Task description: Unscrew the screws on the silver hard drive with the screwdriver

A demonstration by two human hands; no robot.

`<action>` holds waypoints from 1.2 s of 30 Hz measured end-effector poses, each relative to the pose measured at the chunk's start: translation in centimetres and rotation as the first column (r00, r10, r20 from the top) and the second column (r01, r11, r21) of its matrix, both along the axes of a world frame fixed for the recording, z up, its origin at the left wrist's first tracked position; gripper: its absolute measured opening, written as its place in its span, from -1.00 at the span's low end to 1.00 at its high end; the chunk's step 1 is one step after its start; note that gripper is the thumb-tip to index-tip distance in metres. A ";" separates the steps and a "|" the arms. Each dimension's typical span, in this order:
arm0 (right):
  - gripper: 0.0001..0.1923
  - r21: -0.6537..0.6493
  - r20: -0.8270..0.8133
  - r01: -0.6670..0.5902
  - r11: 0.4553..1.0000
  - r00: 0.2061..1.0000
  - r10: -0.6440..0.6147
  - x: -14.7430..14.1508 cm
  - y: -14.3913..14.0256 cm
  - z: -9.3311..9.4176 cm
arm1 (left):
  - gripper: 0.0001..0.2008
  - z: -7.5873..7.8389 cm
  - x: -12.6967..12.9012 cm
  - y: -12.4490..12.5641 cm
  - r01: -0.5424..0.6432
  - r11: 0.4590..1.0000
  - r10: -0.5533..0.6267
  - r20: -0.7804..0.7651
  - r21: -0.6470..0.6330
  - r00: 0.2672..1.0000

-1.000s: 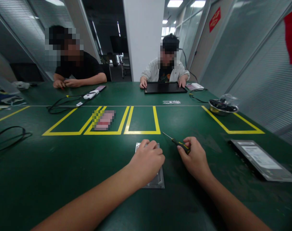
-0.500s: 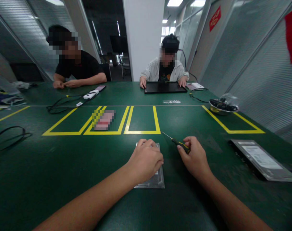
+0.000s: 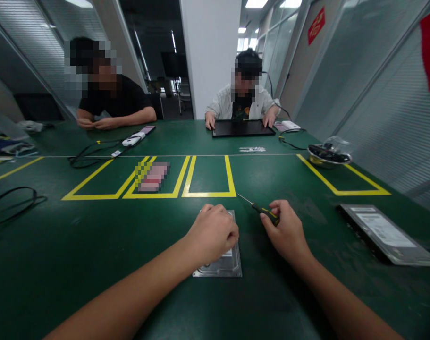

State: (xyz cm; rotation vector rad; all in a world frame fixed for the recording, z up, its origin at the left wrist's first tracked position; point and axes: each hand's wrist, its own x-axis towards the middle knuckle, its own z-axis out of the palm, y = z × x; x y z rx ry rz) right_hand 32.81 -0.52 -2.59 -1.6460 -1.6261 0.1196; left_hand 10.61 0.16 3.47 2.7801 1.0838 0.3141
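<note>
A silver metal hard drive [image 3: 226, 264] lies flat on the green table [image 3: 94, 245] in front of me. My left hand [image 3: 212, 232] rests on top of it with curled fingers and covers most of it. Just to the right, my right hand [image 3: 286, 230] grips a small screwdriver [image 3: 260, 209] with a black and yellow handle. Its thin shaft points up and left, above the table and clear of the drive.
A flat packaged drive [image 3: 384, 232] lies at the right. Yellow tape boxes [image 3: 207, 193] mark the table ahead, one holding a pink item [image 3: 153, 176]. A metal bowl [image 3: 328, 157] sits far right, cables [image 3: 12, 200] at left. Two people sit across; one has hands on a black tray [image 3: 243, 128].
My left hand has shifted slightly left on the drive, baring more of its near edge. My right hand and the screwdriver have hardly moved.
</note>
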 end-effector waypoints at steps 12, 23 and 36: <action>-0.73 0.028 -0.033 0.028 0.999 0.999 -0.027 0.0 -0.1 0.5 | -0.87 -1.4 -1.5 -1.9 -0.111 0.986 0.133 0.197 -0.122 0.971; -0.74 0.111 -0.095 0.030 0.993 0.995 -0.019 0.3 -0.2 0.6 | -0.62 -2.3 -2.1 -5.5 -0.133 0.989 0.142 0.165 -0.062 0.976; -0.67 0.030 -0.183 0.027 0.999 0.983 -0.021 0.3 -0.4 0.9 | -0.55 -2.6 -1.9 -5.2 -0.078 0.997 0.078 0.108 0.000 0.991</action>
